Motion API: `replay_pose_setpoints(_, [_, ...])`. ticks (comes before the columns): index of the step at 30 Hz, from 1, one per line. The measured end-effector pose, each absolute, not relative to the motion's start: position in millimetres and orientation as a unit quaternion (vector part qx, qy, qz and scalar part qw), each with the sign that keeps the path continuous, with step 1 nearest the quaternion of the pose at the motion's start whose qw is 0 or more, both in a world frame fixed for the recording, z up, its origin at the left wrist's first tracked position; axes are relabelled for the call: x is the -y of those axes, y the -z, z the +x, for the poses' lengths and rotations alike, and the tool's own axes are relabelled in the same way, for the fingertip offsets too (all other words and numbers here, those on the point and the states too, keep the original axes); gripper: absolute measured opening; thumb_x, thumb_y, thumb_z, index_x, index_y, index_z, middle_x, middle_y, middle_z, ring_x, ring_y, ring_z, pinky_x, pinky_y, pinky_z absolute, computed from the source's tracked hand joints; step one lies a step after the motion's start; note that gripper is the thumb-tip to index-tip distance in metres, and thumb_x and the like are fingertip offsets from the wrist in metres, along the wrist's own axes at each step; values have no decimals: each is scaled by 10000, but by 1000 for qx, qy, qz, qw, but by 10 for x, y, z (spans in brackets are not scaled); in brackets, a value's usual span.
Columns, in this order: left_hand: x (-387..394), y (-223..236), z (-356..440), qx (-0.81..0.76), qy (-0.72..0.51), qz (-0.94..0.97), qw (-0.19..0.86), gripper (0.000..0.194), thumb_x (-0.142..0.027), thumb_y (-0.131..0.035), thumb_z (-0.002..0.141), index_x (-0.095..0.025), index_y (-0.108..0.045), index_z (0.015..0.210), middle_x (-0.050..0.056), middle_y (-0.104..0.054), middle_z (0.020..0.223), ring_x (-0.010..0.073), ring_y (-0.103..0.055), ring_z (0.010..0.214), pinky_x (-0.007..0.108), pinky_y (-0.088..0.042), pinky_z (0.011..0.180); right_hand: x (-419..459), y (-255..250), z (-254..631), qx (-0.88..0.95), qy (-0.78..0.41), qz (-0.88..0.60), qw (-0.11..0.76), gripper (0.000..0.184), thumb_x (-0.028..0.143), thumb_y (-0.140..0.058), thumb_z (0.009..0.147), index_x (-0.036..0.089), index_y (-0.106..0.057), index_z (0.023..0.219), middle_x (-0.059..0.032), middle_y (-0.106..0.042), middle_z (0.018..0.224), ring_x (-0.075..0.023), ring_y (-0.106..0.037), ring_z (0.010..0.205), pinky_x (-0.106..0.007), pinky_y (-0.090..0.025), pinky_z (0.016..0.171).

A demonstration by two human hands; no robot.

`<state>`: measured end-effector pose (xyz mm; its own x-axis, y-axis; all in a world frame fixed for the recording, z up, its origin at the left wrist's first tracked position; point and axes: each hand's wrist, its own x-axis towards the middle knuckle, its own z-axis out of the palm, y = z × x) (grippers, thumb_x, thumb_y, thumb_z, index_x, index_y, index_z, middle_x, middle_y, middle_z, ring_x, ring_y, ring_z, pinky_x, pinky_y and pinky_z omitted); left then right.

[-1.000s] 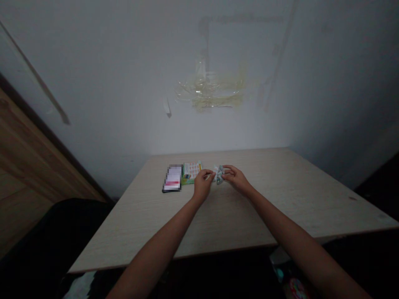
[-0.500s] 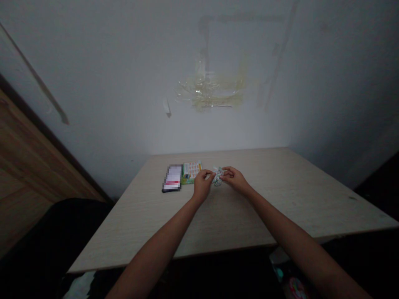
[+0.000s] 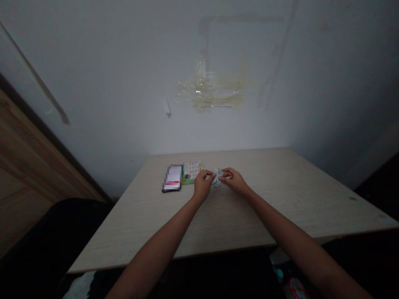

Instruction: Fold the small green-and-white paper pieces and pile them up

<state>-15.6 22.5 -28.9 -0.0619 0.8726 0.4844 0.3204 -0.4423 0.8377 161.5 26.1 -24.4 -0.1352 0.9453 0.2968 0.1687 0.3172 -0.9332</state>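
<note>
A small crumpled piece (image 3: 217, 177), whitish with grey-green marks, is pinched between my two hands over the middle of the table. It looks like thin paper or plastic film; I cannot tell which. My left hand (image 3: 203, 183) grips its left side between thumb and fingers. On the right side, my right hand (image 3: 234, 179) holds it with thumb and fingertips. Just left of my left hand lies a green and white printed card or packet (image 3: 191, 169), partly covered by that hand. Beside it is a phone-like device (image 3: 173, 177) with a blurred, lit screen.
The pale wooden table (image 3: 280, 207) meets a grey wall (image 3: 124, 83) at its back. Yellowed tape (image 3: 218, 97) sticks to the wall. A dark draped shape (image 3: 59, 228) stands at the left. Colourful items (image 3: 296, 286) show below the front edge.
The crumpled piece has shifted slightly in shape between my fingers, and my right fingertips have moved a little. The card and the device have stayed put.
</note>
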Motion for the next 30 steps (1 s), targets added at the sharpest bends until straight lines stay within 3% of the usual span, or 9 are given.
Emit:
replay_pose_setpoints(9, [-244,309,-149,-479,-536,651,243,140,-328,-659,788,-204,-682,726,14,-671,805,179,-619,847,307,-458,805,-262,305,1577,641,-379,-448,495,466,452,-763,653,176,-605,994,-23,-671,846,-160,-630,734,-289,-486,687])
replay_pose_setpoints(16, [-313,356,-165,-480,-537,644,258,146,-321,-628,815,-187,-678,788,20,-684,808,168,-630,825,281,-473,762,-317,297,1675,663,-431,-404,459,457,366,-762,665,175,-641,1063,-50,-704,898,-192,-654,836,-330,-494,787])
replay_pose_setpoints(23, [-288,303,-174,-470,-515,664,270,131,-292,-613,824,-182,-678,798,16,-703,804,164,-640,811,267,-479,740,-333,290,1770,723,-290,-434,452,569,244,-791,650,230,-631,1196,-49,-692,1035,-218,-619,1006,-394,-438,942])
replay_pose_setpoints(26, [-240,226,-186,-463,-504,680,262,125,-280,-609,827,-183,-681,800,23,-711,822,167,-641,814,275,-480,752,-314,261,1789,736,-285,-424,444,674,246,-796,663,258,-579,1301,-66,-674,1126,-226,-604,1060,-402,-433,961])
replay_pose_setpoints(30, [-199,172,-201,-470,-489,689,255,109,-263,-619,820,-179,-687,799,18,-713,812,159,-638,787,275,-477,754,-303,240,1809,760,-277,-408,424,619,265,-792,689,264,-609,1281,-72,-675,1136,-233,-601,1074,-410,-427,983])
